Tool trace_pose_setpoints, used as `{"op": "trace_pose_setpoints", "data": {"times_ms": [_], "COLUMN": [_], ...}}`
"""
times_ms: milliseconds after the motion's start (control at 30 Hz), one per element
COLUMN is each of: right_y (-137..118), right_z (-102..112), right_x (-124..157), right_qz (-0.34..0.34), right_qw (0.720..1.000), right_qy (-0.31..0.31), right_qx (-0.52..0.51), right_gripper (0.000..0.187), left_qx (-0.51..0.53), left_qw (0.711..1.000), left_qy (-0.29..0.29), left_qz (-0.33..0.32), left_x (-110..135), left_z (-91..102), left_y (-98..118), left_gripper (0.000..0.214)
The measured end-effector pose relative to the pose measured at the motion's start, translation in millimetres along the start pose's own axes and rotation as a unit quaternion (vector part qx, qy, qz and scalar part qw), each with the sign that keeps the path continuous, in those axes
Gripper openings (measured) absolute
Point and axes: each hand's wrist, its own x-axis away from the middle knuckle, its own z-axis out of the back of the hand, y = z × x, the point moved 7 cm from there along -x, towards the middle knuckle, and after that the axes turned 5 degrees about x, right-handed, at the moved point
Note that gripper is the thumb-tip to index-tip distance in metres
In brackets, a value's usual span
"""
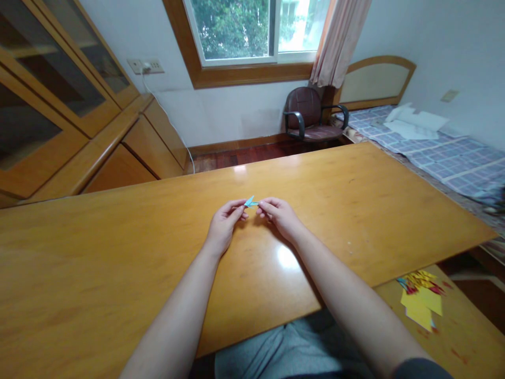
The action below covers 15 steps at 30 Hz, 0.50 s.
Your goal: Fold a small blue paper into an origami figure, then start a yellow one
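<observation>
Both of my hands meet above the middle of a wooden table [118, 252]. Between them is a small folded piece of blue paper [250, 201], narrow and pointed. My left hand [225, 223] pinches its left end with curled fingers. My right hand [278, 214] pinches its right end, fingers also closed. The paper is held just above the tabletop, and most of it is hidden by my fingertips.
A stack of yellow and coloured paper sheets [421, 297] lies on a lower surface at the right. A dark red office chair [310, 117] stands beyond the table's far edge. Wooden cabinets [79, 116] line the left wall, and a bed [442, 152] sits at the right.
</observation>
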Motion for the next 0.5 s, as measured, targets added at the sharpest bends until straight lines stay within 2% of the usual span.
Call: {"op": "trace_pose_setpoints", "data": {"times_ms": [167, 333, 500], "right_y": [1.2, -0.7, -2.2], "right_z": [1.6, -0.3, -1.8], "right_x": [-0.9, 0.1, 1.8], "right_qz": [-0.010, -0.008, -0.012], "right_qw": [1.000, 1.000, 1.000], "right_qy": [0.006, -0.008, -0.016], "right_qx": [-0.014, -0.002, 0.015], "right_gripper": [0.036, 0.036, 0.037], "left_qx": [-0.006, -0.037, -0.062], "left_qw": [1.000, 0.996, 0.994], "left_qy": [0.025, 0.014, 0.017], "left_qz": [-0.015, -0.084, -0.086], "left_x": [1.8, 1.9, 0.1], "left_z": [0.6, 1.0, 3.0], "left_y": [6.3, 16.0, 14.4], "left_gripper": [0.035, 0.018, 0.019]}}
